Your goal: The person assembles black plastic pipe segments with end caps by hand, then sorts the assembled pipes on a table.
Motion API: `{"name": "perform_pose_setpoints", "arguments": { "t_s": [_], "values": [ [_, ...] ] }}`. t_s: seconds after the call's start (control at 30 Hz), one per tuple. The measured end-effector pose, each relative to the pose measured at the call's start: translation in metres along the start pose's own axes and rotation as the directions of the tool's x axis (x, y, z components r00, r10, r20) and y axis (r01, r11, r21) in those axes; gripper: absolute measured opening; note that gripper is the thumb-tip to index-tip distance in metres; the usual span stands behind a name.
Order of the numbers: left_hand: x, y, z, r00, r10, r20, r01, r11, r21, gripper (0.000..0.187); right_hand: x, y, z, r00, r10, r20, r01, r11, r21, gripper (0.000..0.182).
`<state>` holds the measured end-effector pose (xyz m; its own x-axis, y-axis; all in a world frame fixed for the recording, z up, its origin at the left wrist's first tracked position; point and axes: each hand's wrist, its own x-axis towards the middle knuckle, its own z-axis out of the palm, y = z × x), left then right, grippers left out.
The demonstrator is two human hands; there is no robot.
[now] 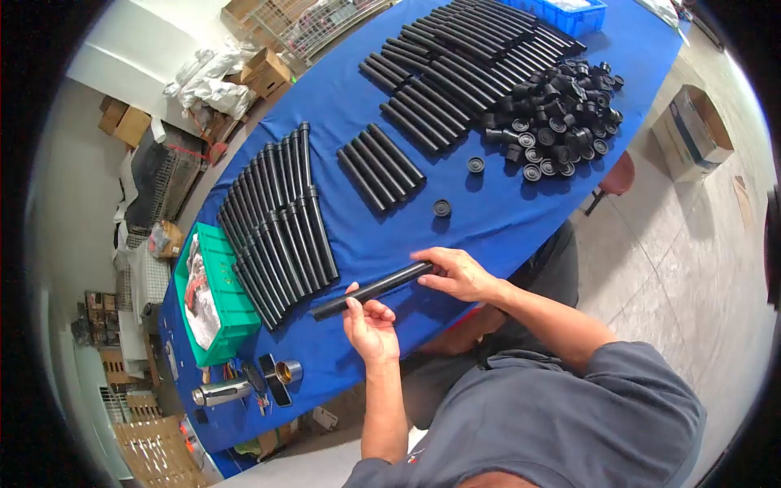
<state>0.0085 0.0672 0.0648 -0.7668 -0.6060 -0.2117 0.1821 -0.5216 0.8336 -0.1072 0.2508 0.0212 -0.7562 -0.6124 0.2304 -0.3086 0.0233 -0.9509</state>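
Observation:
A black plastic tube (382,287) is held at a slant above the front edge of the blue-covered table. My right hand (460,275) grips its right end, thumb below and fingers on top. Near the tube's left end, my left hand (372,329) pinches it, the other fingers loosely curled. Just beyond the tube, a round black cap (442,208) lies on the cloth, with another cap (476,165) farther off. Several bare tubes (381,167) lie side by side behind. To the left, rows of tubes with collared ends (281,220) are lined up.
A large pile of black caps (561,122) sits at the right, beside many stacked tubes (464,61). A green crate (220,301) stands at the left edge, near a metal flask (221,394) and a phone (275,381). A blue bin (569,16) is at the far end.

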Motion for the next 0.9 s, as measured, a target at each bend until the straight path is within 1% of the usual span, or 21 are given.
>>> {"name": "perform_pose_setpoints", "arguments": {
  "t_s": [0.03, 0.07, 0.17, 0.27, 0.3, 0.37, 0.4, 0.43, 0.5, 0.53, 0.57, 0.63, 0.67, 0.73, 0.87, 0.9],
  "values": [
    [0.003, -0.006, -0.008, 0.999, -0.035, -0.011, 0.035, 0.999, -0.034, 0.041, 0.001, 0.003, 0.001, 0.998, -0.065, -0.003, 0.065, 0.996, -0.060, 0.049],
    [0.008, -0.011, -0.024, 0.997, -0.069, 0.025, 0.070, 0.996, -0.062, 0.042, 0.000, 0.006, 0.004, 0.994, -0.096, -0.059, 0.099, 0.994, 0.043, 0.041],
    [0.006, -0.012, -0.031, 0.990, -0.139, -0.013, 0.137, 0.987, -0.078, 0.042, 0.000, 0.003, -0.001, 1.000, -0.014, 0.027, 0.011, 0.994, 0.105, 0.041],
    [0.010, -0.024, -0.046, 0.967, -0.249, 0.057, 0.256, 0.944, -0.209, 0.041, 0.001, -0.001, -0.001, 0.997, 0.033, 0.071, -0.045, 0.983, 0.178, 0.037],
    [0.011, -0.033, -0.050, 0.952, -0.252, 0.175, 0.293, 0.916, -0.273, 0.039, 0.001, -0.002, 0.002, 0.994, 0.079, 0.076, -0.100, 0.944, 0.314, 0.033],
    [0.005, -0.039, -0.040, 0.905, -0.298, 0.303, 0.388, 0.871, -0.302, 0.037, 0.000, -0.003, 0.008, 0.987, 0.132, 0.093, -0.155, 0.934, 0.320, 0.032],
    [0.001, -0.040, -0.029, 0.899, -0.291, 0.328, 0.401, 0.848, -0.347, 0.037, -0.002, 0.002, 0.015, 0.986, 0.132, 0.098, -0.157, 0.933, 0.323, 0.031],
    [-0.002, -0.042, -0.023, 0.893, -0.285, 0.348, 0.414, 0.823, -0.389, 0.038, -0.004, 0.000, 0.024, 0.993, 0.106, 0.054, -0.119, 0.920, 0.374, 0.028],
    [-0.001, -0.047, -0.031, 0.881, -0.251, 0.401, 0.434, 0.767, -0.472, 0.040, -0.006, -0.014, 0.024, 0.985, 0.155, 0.081, -0.172, 0.936, 0.306, 0.029],
    [-0.002, -0.049, -0.033, 0.882, -0.241, 0.405, 0.436, 0.745, -0.505, 0.037, -0.005, -0.028, 0.019, 0.977, 0.178, 0.121, -0.207, 0.931, 0.299, 0.031],
    [-0.006, -0.049, -0.038, 0.888, -0.260, 0.379, 0.434, 0.748, -0.502, 0.037, -0.008, -0.021, 0.026, 0.984, 0.146, 0.105, -0.174, 0.912, 0.371, 0.033],
    [-0.009, -0.046, -0.040, 0.893, -0.294, 0.341, 0.437, 0.751, -0.495, 0.036, -0.010, -0.028, 0.026, 0.967, 0.185, 0.174, -0.250, 0.808, 0.533, 0.033],
    [-0.014, -0.046, -0.039, 0.909, -0.297, 0.294, 0.411, 0.756, -0.510, 0.032, -0.011, -0.028, 0.026, 0.960, 0.191, 0.202, -0.273, 0.786, 0.555, 0.033],
    [-0.018, -0.043, -0.040, 0.909, -0.296, 0.292, 0.410, 0.756, -0.510, 0.033, -0.012, -0.029, 0.024, 0.947, 0.200, 0.252, -0.314, 0.745, 0.589, 0.033],
    [-0.019, -0.041, -0.039, 0.908, -0.286, 0.308, 0.412, 0.745, -0.524, 0.038, -0.014, -0.032, 0.030, 0.945, 0.237, 0.227, -0.327, 0.729, 0.602, 0.031],
    [-0.018, -0.041, -0.041, 0.898, -0.299, 0.322, 0.432, 0.733, -0.525, 0.038, -0.014, -0.031, 0.032, 0.945, 0.241, 0.221, -0.326, 0.728, 0.603, 0.031]
  ]
}}
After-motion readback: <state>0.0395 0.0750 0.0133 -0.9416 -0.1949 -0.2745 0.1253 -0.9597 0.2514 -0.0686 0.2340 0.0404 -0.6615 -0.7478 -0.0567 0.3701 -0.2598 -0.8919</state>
